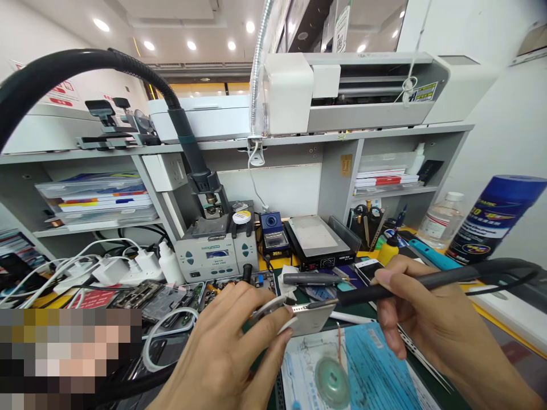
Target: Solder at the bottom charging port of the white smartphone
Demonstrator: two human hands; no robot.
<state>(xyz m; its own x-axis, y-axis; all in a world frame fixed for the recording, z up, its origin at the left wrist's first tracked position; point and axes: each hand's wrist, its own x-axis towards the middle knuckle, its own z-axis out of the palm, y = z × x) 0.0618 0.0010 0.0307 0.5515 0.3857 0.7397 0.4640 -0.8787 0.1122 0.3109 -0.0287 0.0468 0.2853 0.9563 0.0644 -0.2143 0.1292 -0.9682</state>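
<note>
My left hand [233,341] is closed around a pale smartphone [314,320], whose edge with a row of small holes faces up. Between its fingers there is also a rounded white piece [273,304], partly hidden, whose kind I cannot make out. My right hand [427,307] grips a soldering iron [363,292] by its black handle, with the cable running off to the right. The iron's thin metal tip [314,304] lies at the phone's edge; whether it touches is too small to tell. Under the hands is a blue-and-white printed sheet [371,364] with a greenish round disc [332,381] on it.
Behind the hands stand a rework station [217,256], a small blue soldering unit [273,233] and a flat heating plate [318,239]. Another phone [368,270], a yellow bottle [388,250] and a spray can [491,222] are at right. Circuit boards [149,299] and plugged chargers [128,267] crowd the left.
</note>
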